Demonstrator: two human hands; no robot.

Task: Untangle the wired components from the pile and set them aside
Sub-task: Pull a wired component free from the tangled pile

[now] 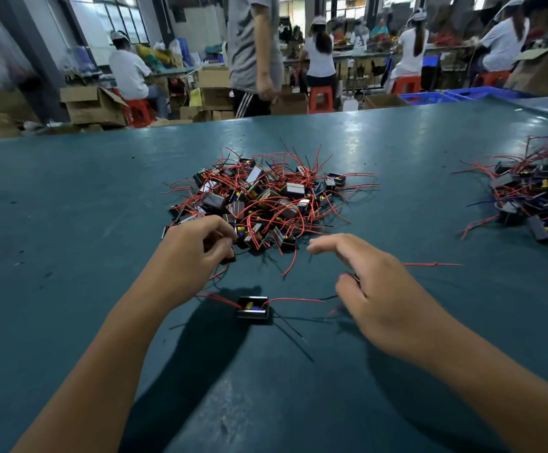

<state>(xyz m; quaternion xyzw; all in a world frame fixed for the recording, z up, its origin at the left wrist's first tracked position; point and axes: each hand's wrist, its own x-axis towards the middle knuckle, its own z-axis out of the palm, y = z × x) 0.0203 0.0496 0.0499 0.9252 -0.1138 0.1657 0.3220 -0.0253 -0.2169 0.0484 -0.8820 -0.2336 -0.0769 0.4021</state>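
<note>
A tangled pile (259, 197) of small black box components with red wires lies in the middle of the teal table (70, 207). My left hand (194, 246) is at the pile's near left edge, its fingers curled round a black component whose wires trail toward me. My right hand (373, 289) hovers to the right of the pile with index finger stretched out; a dark part shows under its thumb and a red wire (432, 264) runs out to the right. One separate component (253, 307) lies on the table between my forearms.
A second heap of wired components (537, 201) lies at the table's right edge. A person in a grey shirt (253, 53) stands at the far edge. Behind are cardboard boxes, red stools, blue crates and seated workers.
</note>
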